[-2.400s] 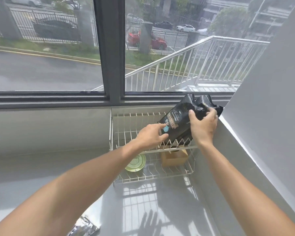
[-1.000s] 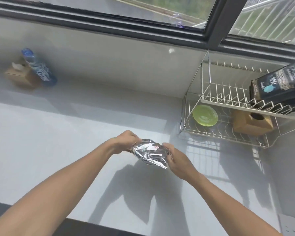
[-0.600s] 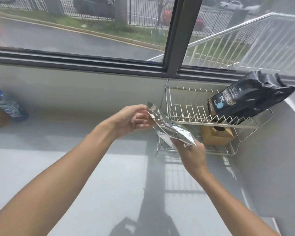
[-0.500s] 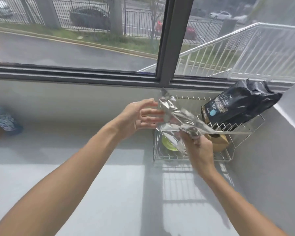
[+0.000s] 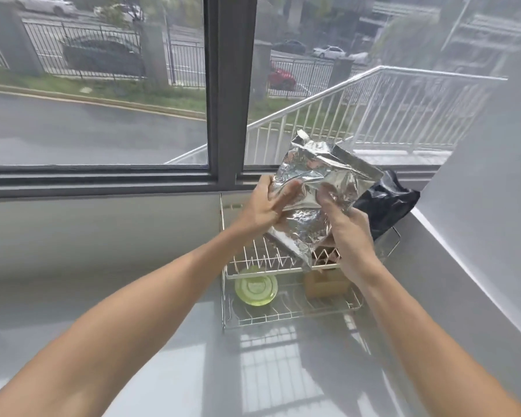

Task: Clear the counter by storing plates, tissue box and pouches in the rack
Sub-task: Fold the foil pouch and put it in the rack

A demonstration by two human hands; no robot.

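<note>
A crinkled silver foil pouch point(image 5: 319, 188) stands nearly upright over the upper tier of the wire rack point(image 5: 253, 267). My left hand point(image 5: 268, 206) grips its left side and my right hand point(image 5: 343, 224) grips its lower right. Its bottom corner touches or hangs just above the tier's wires. A black pouch point(image 5: 385, 203) leans on the same tier, right behind the silver one and mostly hidden. On the lower tier lie a green plate point(image 5: 256, 288) and a brown tissue box point(image 5: 325, 284).
The rack sits in the counter's back right corner, against the window sill point(image 5: 103, 182) and close to the sloping grey wall point(image 5: 478, 206) on the right. The grey counter point(image 5: 133, 296) stretches to the left and toward me.
Both hands have raised the silver pouch from in front of the rack to above its upper tier and turned it from slanted to nearly upright. The view has shifted right.
</note>
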